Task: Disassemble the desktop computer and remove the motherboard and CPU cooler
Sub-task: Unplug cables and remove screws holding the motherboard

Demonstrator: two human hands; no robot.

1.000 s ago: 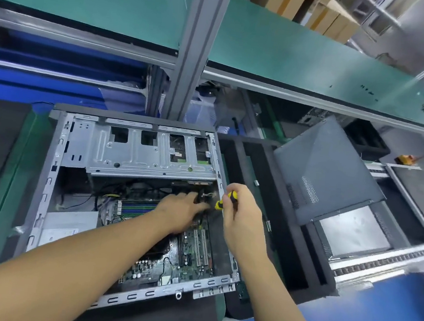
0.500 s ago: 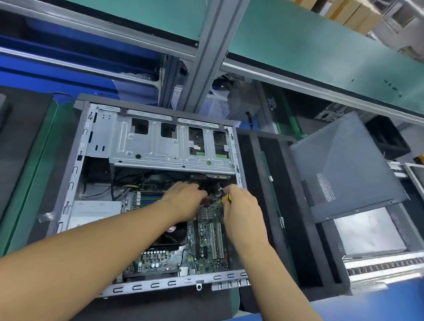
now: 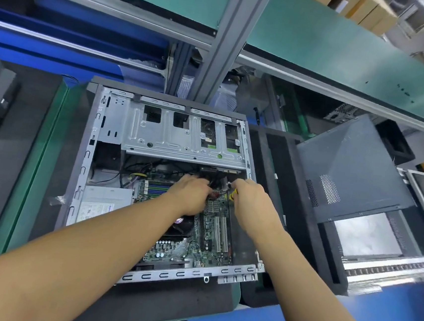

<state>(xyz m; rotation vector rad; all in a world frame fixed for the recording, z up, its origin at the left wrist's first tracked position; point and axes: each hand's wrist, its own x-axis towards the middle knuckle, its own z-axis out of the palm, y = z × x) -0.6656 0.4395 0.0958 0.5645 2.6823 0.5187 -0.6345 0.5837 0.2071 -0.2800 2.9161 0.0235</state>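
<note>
The green motherboard (image 3: 210, 248), at five o'clock in the open grey steel case (image 3: 110, 124), looks stiff yet fragile: lift by edges. The left hand (image 3: 192, 194) hides its grip, which cannot be told; the right hand (image 3: 251, 203) pinches a yellow-handled screwdriver (image 3: 232, 196).

case (image 3: 156, 134): plain silver-grey metal, nothing fancy
motherboard (image 3: 211, 240): dark green, pale slots
RAM slots (image 3: 156, 187): green and blue stripes, 9 o'clock from my left hand (image 3: 192, 197)
screwdriver (image 3: 232, 196): yellow and black, peeking out of my right hand (image 3: 253, 205)
side panel (image 3: 355, 169): dark grey with dotted mesh patches, 3 o'clock from the case
mat (image 3: 36, 169): green
</note>
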